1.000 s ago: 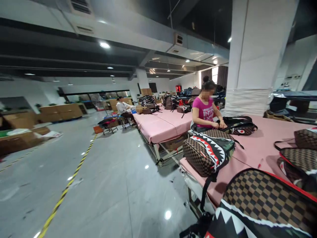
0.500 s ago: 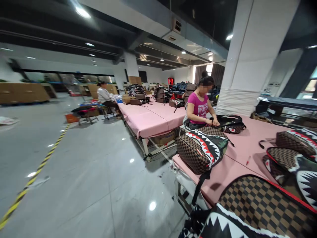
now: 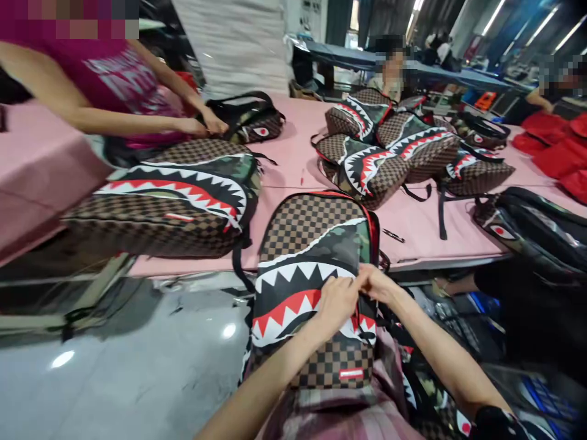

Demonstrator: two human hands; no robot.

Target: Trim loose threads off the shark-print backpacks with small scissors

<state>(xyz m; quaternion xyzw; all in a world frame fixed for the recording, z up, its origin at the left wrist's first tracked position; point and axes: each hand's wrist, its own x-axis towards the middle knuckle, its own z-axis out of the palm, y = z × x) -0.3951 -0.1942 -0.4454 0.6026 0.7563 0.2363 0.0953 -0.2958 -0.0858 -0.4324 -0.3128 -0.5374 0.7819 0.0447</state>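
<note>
A backpack [image 3: 316, 238] with brown-black checks, a shark-mouth print and a red-edged top leans upright against the table edge, at my lap. Across its front reaches my left hand [image 3: 338, 300], closed, with its fingertips at the bag's right side. My right hand [image 3: 376, 283] meets it there, also closed in a pinch. Both sets of fingertips come together by the camouflage side panel. Whatever is between them is too small and hidden to make out. Dark cords hang just below the hands on the bag's front.
On the pink table [image 3: 293, 162] a similar backpack [image 3: 174, 201] lies to the left, and several more [image 3: 394, 146] are heaped behind. A co-worker [image 3: 123, 91] handles a black bag [image 3: 250, 116] at the far left. Red pieces [image 3: 554, 146] lie at right.
The view has swung right and down. My two hands have come into view at the backpack, which now stands upright before me.
</note>
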